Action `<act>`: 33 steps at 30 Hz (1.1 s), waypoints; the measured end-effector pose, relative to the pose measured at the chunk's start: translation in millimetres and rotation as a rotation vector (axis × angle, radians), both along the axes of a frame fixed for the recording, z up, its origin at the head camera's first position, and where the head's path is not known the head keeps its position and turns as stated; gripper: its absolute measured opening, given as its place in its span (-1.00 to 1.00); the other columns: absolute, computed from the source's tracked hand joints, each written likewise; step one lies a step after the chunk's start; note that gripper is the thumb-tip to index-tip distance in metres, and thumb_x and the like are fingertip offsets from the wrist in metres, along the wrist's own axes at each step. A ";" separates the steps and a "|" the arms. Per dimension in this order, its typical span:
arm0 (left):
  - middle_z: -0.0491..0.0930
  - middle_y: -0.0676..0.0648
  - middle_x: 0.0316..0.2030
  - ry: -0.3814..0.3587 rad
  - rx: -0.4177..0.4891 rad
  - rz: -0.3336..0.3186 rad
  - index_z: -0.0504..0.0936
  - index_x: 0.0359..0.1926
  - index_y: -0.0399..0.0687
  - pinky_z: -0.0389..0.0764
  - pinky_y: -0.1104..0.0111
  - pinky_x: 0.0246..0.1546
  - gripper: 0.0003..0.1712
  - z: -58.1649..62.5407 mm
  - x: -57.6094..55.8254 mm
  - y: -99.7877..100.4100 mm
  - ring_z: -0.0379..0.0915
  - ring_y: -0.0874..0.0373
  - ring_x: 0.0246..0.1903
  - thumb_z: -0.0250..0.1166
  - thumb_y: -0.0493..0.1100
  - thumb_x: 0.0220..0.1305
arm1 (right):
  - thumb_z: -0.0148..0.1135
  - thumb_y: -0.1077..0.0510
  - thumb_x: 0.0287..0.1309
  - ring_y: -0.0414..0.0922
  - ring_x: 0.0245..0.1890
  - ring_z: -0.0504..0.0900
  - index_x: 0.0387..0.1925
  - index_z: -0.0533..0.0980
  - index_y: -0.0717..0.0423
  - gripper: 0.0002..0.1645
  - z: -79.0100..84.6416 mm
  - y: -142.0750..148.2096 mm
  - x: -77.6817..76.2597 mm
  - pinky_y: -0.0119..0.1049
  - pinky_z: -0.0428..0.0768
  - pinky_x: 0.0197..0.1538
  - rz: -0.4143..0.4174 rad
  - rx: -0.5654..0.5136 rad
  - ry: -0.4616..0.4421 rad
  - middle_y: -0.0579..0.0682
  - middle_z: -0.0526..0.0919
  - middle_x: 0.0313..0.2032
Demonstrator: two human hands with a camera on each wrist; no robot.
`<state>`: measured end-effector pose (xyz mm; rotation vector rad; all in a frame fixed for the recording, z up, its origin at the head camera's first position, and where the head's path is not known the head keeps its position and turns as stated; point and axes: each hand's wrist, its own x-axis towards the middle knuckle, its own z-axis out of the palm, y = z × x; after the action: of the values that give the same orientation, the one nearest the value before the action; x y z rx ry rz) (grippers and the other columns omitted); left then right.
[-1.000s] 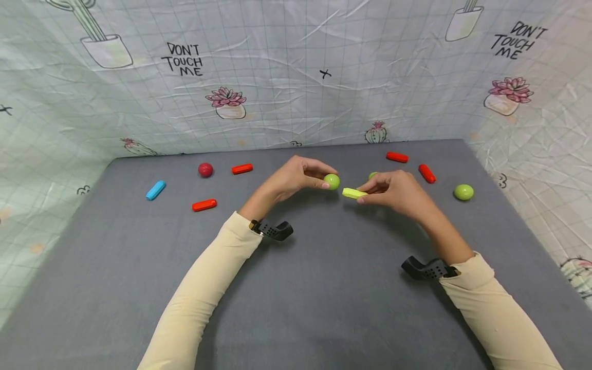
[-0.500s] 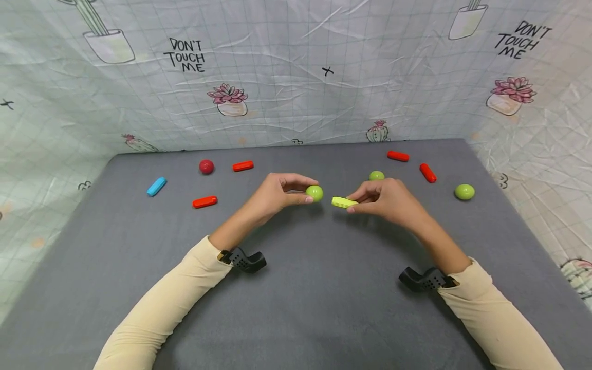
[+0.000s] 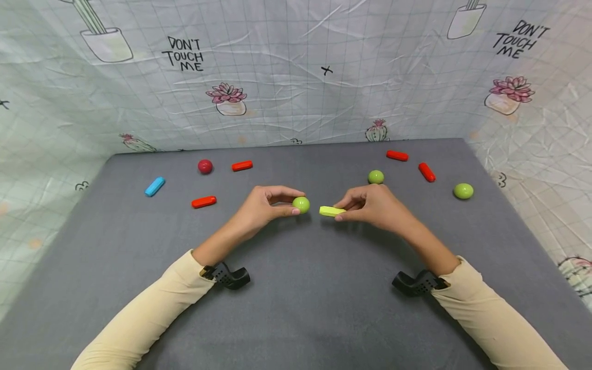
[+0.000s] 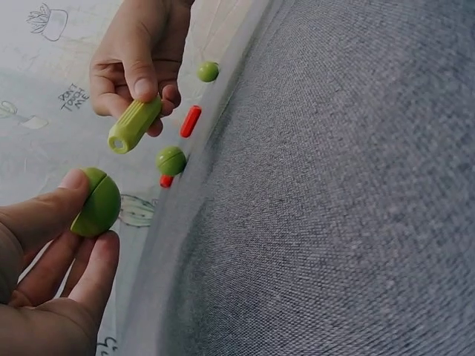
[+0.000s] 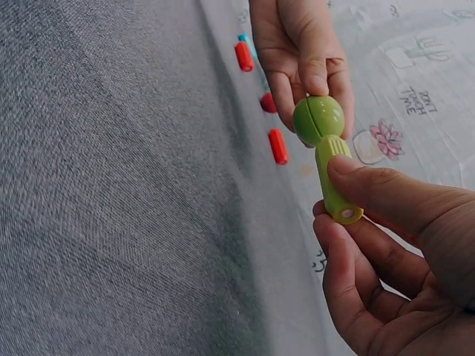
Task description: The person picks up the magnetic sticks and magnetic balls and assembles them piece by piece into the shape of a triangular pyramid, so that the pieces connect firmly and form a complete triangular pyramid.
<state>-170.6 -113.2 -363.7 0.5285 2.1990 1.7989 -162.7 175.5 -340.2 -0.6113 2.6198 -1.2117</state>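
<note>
My left hand pinches a glossy green ball between thumb and fingers, held just over the table. A seam line runs round this ball in the left wrist view. Facing it from the right, my right hand pinches a ribbed yellow-green rod, its free end pointing at the ball. In the head view a small gap separates rod and ball; they overlap in the right wrist view. A pale round spot shows in the end of the rod. Behind the right hand lies another green ball.
On the grey table a red ball, a blue rod and red rods lie to the left. Further red rods and a green ball lie right. A printed cloth hangs behind.
Both hands have come left and nearer the person, the left hand farther, carrying the green ball and the yellow-green rod. The green ball behind the right hand is now more exposed.
</note>
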 end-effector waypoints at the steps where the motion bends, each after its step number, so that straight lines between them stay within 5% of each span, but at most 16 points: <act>1: 0.74 -0.03 -0.02 -0.002 0.003 -0.001 0.75 0.07 -0.14 0.65 0.35 -0.01 -0.59 -0.2 0.5 0.0 0.63 0.08 0.02 0.53 -0.28 0.16 | 0.63 0.09 -0.01 -0.19 -0.39 0.72 -0.22 0.78 -0.09 -0.74 -0.6 -0.7 -0.2 -0.35 0.55 -0.39 0.005 -0.001 0.005 -0.17 0.80 -0.33; 33: 0.75 -0.08 -0.06 -0.008 -0.011 -0.006 0.77 0.00 -0.17 0.66 0.34 -0.07 -0.61 -5.1 -1.2 7.8 0.66 0.06 -0.03 0.56 -0.32 0.10 | 0.53 0.19 0.12 -0.17 -0.26 0.74 -0.12 0.75 0.08 -0.74 -7.4 -11.0 -11.5 -0.30 0.65 -0.23 0.088 0.016 0.005 -0.05 0.80 -0.21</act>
<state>-171.9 -105.4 -368.8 0.5232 2.1984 1.7821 -174.2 164.4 -347.6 -0.7195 2.5750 -1.1633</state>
